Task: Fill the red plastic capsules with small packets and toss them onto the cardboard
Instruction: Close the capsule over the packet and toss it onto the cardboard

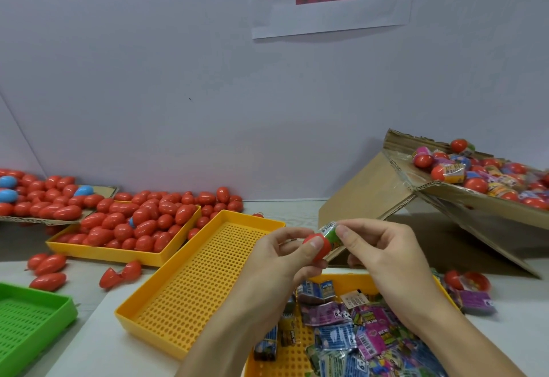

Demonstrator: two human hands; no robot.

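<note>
Hands meet above the worktop centre. The left hand grips a smooth, glossy red capsule half, thumb curled over its rounded shell. The right hand pinches a small green foil packet between thumb and fingertips; the packet's lower end sits in the open mouth of the capsule half, its upper end protrudes.

Below the hands, a yellow perforated plastic tray holds a loose heap of crinkled, printed packets in blue, purple and green. Just beside it, to the left, lies an identical rectangular yellow tray with a grid-pattern base. A third yellow tray, further left, carries closed, egg-shaped red capsules; more lie scattered around it and on a flat cardboard sheet, with a few blue ones among them. A green perforated tray sits at the lower left edge.

At right, a tilted corrugated cardboard box holds red capsule halves stuffed with packets.
</note>
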